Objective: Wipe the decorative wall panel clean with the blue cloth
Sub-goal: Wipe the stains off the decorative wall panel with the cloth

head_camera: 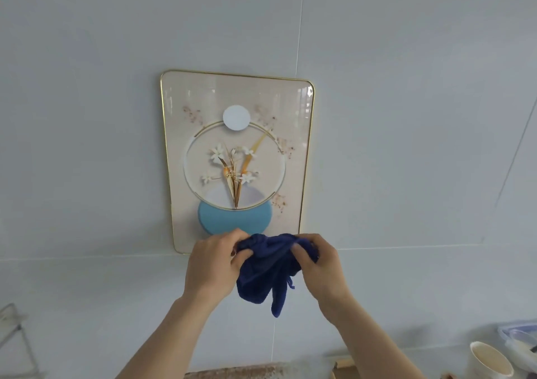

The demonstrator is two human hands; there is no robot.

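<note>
The decorative wall panel (236, 157) hangs on the pale tiled wall, cream with a thin gold frame, white flowers and a light blue vase shape. Just below its lower edge, a bunched dark blue cloth (266, 271) is held between both hands. My left hand (213, 265) pinches the cloth's left side, and my right hand (321, 265) grips its right side. A loose end of the cloth dangles down between my forearms. The hands and cloth cover the panel's bottom edge; I cannot tell whether the cloth touches the panel.
A white cup (489, 359) and a clear plastic container (520, 335) sit at the bottom right. A metal wire rack (14, 335) shows at the bottom left. A wooden piece (344, 364) lies near the bottom edge.
</note>
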